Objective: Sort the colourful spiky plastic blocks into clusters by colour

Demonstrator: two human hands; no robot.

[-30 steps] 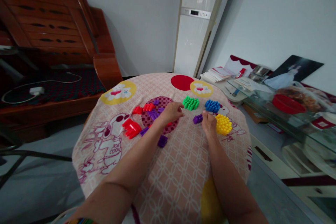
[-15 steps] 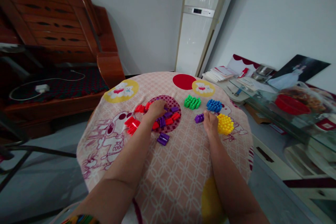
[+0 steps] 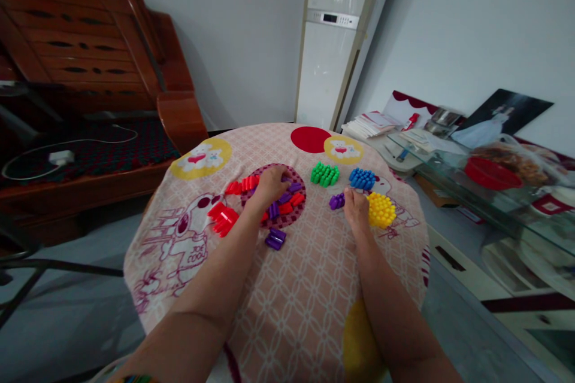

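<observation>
My left hand (image 3: 272, 184) reaches into a loose pile of purple plastic pieces (image 3: 284, 197) and red plastic pieces (image 3: 297, 198). Its fingertips are apart and bent down over the purple ones, which they partly cover. My right hand (image 3: 356, 206) is closed at the right edge of a small cluster of upright purple pieces (image 3: 336, 201); whatever lies between its fingers is hidden. Just right of that hand stands a group of yellow pieces (image 3: 381, 210), with a blue group (image 3: 362, 179) behind it. A green group (image 3: 324, 174) stands farther left.
More red pieces (image 3: 223, 219) lie left of my left forearm, and a purple pair (image 3: 275, 239) lies nearer me. A patterned cloth (image 3: 305, 293) covers the round table. At right is a glass-topped cabinet (image 3: 467, 191) with clutter; a wooden bench (image 3: 175, 119) stands at left.
The whole view has shifted slightly, so everything sits a little farther left. My left hand's fingers have moved slightly over the purple pieces. My right hand stays beside the purple cluster.
</observation>
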